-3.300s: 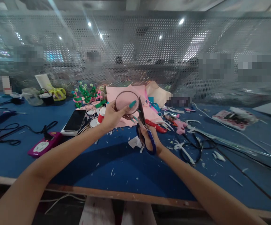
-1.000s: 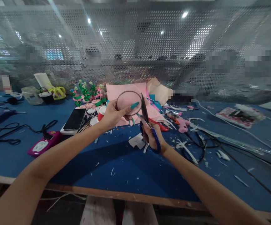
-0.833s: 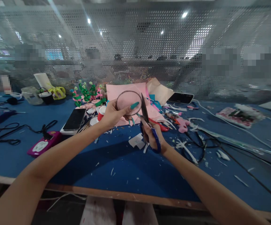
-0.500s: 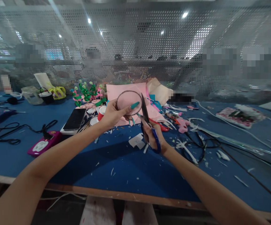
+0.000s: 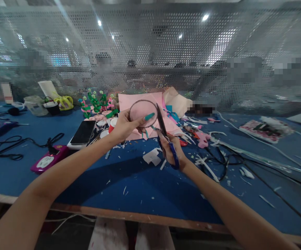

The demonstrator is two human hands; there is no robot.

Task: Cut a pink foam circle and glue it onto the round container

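My left hand, with teal nails, pinches a round disc between thumb and fingers. The disc has a dark outline and looks pink, much like the sheets behind it; I cannot tell whether it is see-through. Closed around the scissors with blue handles is my right hand. Their dark blades point up and away, right at the disc's right edge. Both hands are raised above the table. Behind the disc stand and lie pink sheets, partly hidden by my hands.
White scraps litter the blue table. To the left are a phone, a purple power box, a glue gun and small green craft plants. Black cables lie right. A perforated metal screen rises behind.
My right hand and the scissors have shifted very slightly at the disc's right edge. My left hand and the disc look almost unmoved.
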